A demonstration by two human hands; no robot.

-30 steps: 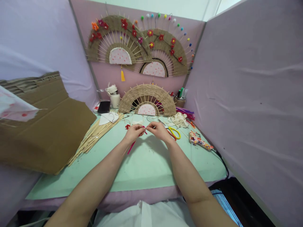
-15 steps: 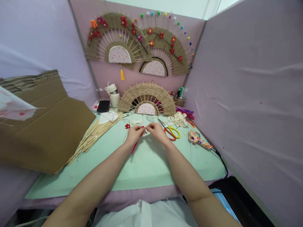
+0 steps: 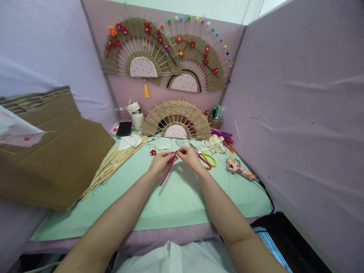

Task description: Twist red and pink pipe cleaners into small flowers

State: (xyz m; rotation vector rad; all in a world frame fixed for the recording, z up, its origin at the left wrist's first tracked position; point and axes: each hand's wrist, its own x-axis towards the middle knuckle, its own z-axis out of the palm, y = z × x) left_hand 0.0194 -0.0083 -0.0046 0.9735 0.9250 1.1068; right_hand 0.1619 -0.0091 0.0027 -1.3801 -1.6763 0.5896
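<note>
Between my hands is a magenta pipe cleaner (image 3: 167, 172), bunched and bent at the top, its straight tail hanging toward me. My left hand (image 3: 162, 162) pinches it near the bent part. At the upper end, my right hand (image 3: 186, 154) has thumb and fingertips closed on it. The exact shape of the bend is partly hidden by the fingers. Left of my left hand lies a small red flower (image 3: 153, 152). Scissors with red and yellow handles (image 3: 209, 159) rest just right of my right hand.
Thin bamboo sticks (image 3: 113, 161) and a large cardboard sheet (image 3: 54, 159) lie at left. A twine-wrapped fan (image 3: 176, 110) stands behind my hands. A flower-patterned glue gun (image 3: 240, 168) with a black cord is at right, near off-white scraps (image 3: 214, 144).
The pipe cleaner's tail has swung out from under my left hand and shows at greater length. Both hands have shifted only slightly and keep their pinch.
</note>
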